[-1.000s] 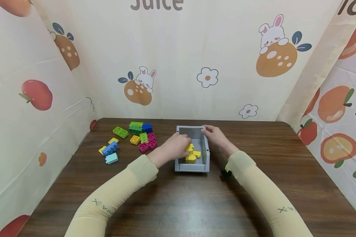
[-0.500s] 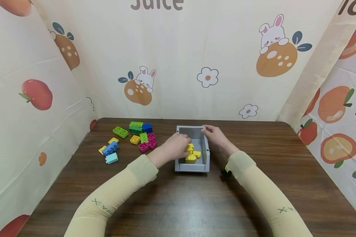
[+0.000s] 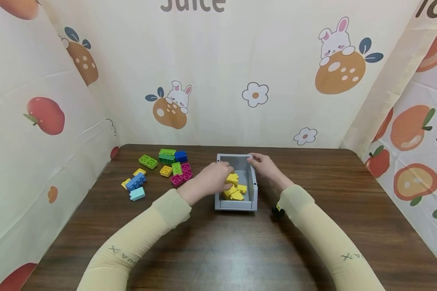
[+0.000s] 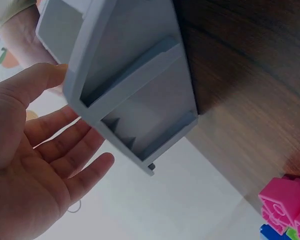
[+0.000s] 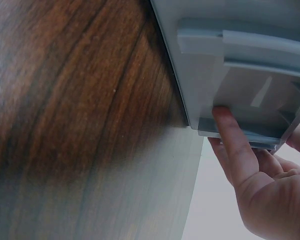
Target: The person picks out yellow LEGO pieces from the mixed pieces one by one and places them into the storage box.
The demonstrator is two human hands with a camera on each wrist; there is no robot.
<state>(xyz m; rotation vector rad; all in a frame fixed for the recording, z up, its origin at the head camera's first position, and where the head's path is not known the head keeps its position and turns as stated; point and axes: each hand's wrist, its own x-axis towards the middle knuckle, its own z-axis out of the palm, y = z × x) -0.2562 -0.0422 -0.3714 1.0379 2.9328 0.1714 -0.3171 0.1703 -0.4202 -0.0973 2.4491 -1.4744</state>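
A grey plastic box point(image 3: 236, 205) stands on the table, with several yellow toy bricks point(image 3: 236, 195) at its near end. My left hand point(image 3: 213, 178) reaches over the left wall and pinches a yellow toy brick point(image 3: 232, 178) between thumb and fingers inside the box. From the left wrist, the wall of the box hides that brick and the fingertips. My right hand point(image 3: 264, 165) grips the far right corner of the box, thumb at the rim. In the right wrist view one finger point(image 5: 232, 135) lies against the outer side wall.
Pink bricks point(image 3: 186, 176), green bricks point(image 3: 148, 162), a dark blue brick point(image 3: 181, 156) and an orange-yellow brick point(image 3: 165, 171) lie loose left of the box. Farther left are a blue brick point(image 3: 135, 182) and a light blue brick point(image 3: 137, 194). A printed curtain point(image 3: 218, 113) stands behind the table.
My left hand has shifted slightly left, and the yellow bricks under it have moved and spread toward the near end of the box. My right hand and the box have stayed in place.
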